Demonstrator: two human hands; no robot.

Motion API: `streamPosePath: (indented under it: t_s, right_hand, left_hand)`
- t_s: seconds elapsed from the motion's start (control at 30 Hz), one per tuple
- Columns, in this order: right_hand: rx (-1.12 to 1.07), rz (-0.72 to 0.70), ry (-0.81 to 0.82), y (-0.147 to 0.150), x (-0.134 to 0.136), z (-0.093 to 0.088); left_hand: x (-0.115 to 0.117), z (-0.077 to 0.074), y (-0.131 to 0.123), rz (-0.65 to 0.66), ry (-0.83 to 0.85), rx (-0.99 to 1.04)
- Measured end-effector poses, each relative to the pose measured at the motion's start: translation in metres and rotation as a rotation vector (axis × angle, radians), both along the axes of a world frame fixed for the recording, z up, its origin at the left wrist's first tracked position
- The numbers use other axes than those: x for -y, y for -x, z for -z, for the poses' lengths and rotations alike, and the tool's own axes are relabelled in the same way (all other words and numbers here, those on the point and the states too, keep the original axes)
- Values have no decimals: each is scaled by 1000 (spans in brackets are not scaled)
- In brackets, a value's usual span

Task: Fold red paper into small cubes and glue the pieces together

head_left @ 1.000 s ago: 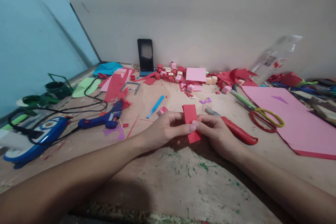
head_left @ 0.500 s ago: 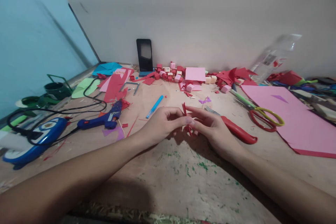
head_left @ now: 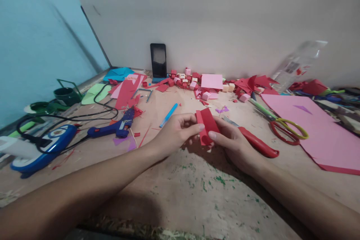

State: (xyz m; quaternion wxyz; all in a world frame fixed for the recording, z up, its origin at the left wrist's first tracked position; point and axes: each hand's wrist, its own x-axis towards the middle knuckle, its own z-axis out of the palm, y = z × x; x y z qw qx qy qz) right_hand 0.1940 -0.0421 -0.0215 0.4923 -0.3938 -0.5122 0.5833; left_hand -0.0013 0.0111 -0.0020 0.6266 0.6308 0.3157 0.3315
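Observation:
A small folded piece of red paper [head_left: 207, 123] is held between both hands just above the wooden table [head_left: 197, 191]. My left hand [head_left: 177, 135] pinches its left side with thumb and fingers. My right hand [head_left: 233, 142] grips its right lower edge with the fingers closed. A red-handled cutter [head_left: 254, 142] lies on the table right behind my right hand.
A blue glue gun [head_left: 112, 129] with a black cord lies left, a blue pen [head_left: 168, 114] in the middle. Scissors [head_left: 281, 127] rest beside a big pink sheet [head_left: 317, 127] on the right. Small paper cubes, red scraps, a pink square [head_left: 211, 81] and a black phone [head_left: 158, 60] line the wall.
The red paper was flat a second ago, then turned edge-on between the fingers; now it shows as a folded piece with its face toward me again. Both hands stayed in place.

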Motion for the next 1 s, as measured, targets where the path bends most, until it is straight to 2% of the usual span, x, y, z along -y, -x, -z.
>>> streamPosePath:
  t_s: [0.1, 0.17, 0.37, 0.47, 0.67, 1.0]
  right_hand:
    - [-76, 104, 103, 2, 0, -1]
    - [-97, 125, 150, 3, -1, -1]
    - [18, 145, 103, 4, -3, -3]
    - [22, 151, 95, 4, -3, -2]
    - [-35, 138, 122, 3, -3, 2]
    - [-43, 160, 125, 4, -2, -1]
  left_hand:
    - [2, -3, 1, -68, 1, -5]
    - [3, -4, 2, -102, -31, -18]
    - [4, -2, 0, -168, -180, -31]
    - [2, 0, -2, -131, -218, -48]
    - [4, 2, -1, -108, -199, -63]
    - [3, -1, -2, -76, -79, 52]
